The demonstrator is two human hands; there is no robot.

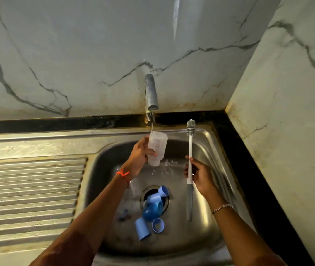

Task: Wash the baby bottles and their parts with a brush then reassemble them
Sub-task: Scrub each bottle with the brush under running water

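Left hand (139, 160) curls its fingers round the clear bottle (157, 146), neck down under the tap (151, 93) stream at the sink's (103, 169) 12 o'clock; wet, light, thin plastic, likely slippery, so a mid-body grip looks safest; right hand (199, 175) grips the brush (190, 148) mid-shaft, bristles up, at 2 o'clock; stiff handle, soft head, I'd judge; blue caps and rings (152, 210) crowd the drain toward 6 o'clock; open room lies at 9 o'clock over the ribbed drainboard (30, 189); the corner wall (287, 112) hems in 3 o'clock.

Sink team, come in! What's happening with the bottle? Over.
Left hand grips clear bottle under running tap. Right hand holds brush, clear of bottle. Blue parts lie in sink.
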